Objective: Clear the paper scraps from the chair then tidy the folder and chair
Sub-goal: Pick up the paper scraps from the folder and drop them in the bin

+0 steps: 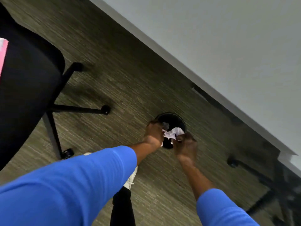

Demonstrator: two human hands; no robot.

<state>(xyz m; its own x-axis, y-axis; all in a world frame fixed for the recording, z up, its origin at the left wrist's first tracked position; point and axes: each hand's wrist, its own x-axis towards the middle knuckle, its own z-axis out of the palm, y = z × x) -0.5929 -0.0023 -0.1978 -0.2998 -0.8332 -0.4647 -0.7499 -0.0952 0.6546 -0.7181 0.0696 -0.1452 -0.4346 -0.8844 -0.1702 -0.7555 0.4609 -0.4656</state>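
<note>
Both hands, the left hand and the right hand, are clamped together on crumpled paper scraps directly over a black bin standing on the carpeted floor, well apart from the black chair.

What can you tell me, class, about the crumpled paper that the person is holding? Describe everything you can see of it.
The crumpled paper is white, creased and bunched into a loose wad with ragged edges. It is held between the left hand and the right hand, both gripping it, directly over the open mouth of a round black bin standing on the carpet. A strip trails down beside the left hand. Another pale scrap seems to lie inside the bin already.
</note>
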